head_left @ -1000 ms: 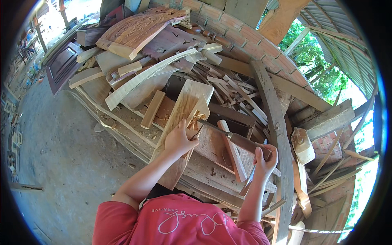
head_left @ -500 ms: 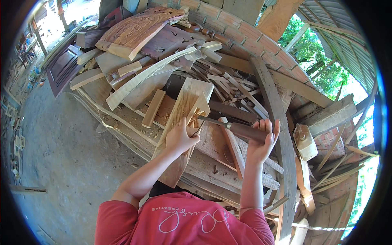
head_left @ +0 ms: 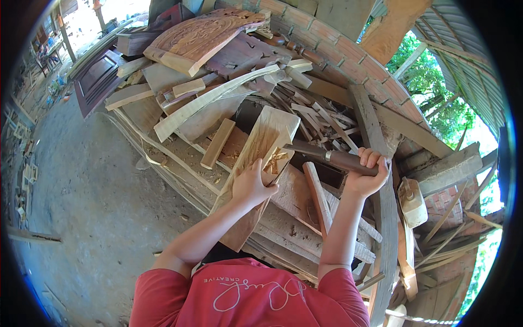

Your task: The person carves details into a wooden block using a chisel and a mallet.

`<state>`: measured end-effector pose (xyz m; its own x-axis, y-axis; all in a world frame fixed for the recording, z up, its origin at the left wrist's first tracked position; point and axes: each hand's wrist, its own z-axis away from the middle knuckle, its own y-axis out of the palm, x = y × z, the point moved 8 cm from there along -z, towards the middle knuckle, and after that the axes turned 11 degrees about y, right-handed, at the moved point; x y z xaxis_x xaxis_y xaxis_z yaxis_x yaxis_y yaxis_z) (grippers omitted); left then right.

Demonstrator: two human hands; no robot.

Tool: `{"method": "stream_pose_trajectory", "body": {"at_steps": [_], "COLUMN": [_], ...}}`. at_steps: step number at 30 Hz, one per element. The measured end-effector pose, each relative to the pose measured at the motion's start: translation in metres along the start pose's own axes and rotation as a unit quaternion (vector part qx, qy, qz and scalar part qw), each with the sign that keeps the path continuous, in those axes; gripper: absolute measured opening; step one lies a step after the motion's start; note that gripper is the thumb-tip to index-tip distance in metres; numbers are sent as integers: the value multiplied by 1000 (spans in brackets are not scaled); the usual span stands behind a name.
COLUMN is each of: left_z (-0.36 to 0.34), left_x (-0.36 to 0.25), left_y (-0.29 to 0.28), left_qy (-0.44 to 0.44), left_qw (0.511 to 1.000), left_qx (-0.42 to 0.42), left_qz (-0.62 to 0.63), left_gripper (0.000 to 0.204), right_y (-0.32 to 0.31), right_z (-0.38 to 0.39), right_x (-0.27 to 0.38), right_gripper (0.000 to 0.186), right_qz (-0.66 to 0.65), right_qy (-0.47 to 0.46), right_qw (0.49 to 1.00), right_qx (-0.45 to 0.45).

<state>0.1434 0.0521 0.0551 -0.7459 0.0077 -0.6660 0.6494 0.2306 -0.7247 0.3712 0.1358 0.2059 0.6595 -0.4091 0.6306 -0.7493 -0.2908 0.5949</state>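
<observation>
A long, thick piece of pale wood (head_left: pixel 277 126) lies slanting away from me, with its near end close to my body. My left hand (head_left: pixel 254 186) grips it, fingers on top and thumb along the right edge. Just beyond those fingers, curled wood shavings (head_left: pixel 275 162) sit in a carved area. My right hand (head_left: pixel 371 173) is closed round the end of a chisel's dark wooden handle (head_left: pixel 351 162). Its metal blade (head_left: pixel 308 148) points left, the tip at the wood's right edge beyond the shavings; whether it touches I cannot tell.
A small wooden block (head_left: pixel 218 143) lies left of the workpiece. Behind are a carved panel (head_left: pixel 204 38) and a heap of offcuts (head_left: pixel 321 120). An upright grey post (head_left: pixel 384 234) stands right of my right arm, beside a plastic jug (head_left: pixel 412 203). A brick wall (head_left: pixel 338 43) rises behind.
My right hand has gone from spread fingers with the palm against the handle to fingers wrapped round it. The chisel tip has moved off the shavings, farther from me. The view has shifted slightly.
</observation>
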Motion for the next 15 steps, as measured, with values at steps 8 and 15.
{"method": "stream_pose_trajectory", "body": {"at_steps": [8, 15], "left_z": [1, 0], "left_x": [8, 10], "left_y": [6, 8], "left_qy": [-35, -1], "left_qw": [997, 999], "left_qx": [35, -2], "left_qz": [63, 43], "left_gripper": [69, 76], "right_y": [21, 56], "right_z": [-1, -10], "right_x": [-19, -30], "right_gripper": [16, 20], "right_qz": [45, 92], "right_qy": [54, 109], "right_qw": [996, 980], "right_qx": [62, 136]}}
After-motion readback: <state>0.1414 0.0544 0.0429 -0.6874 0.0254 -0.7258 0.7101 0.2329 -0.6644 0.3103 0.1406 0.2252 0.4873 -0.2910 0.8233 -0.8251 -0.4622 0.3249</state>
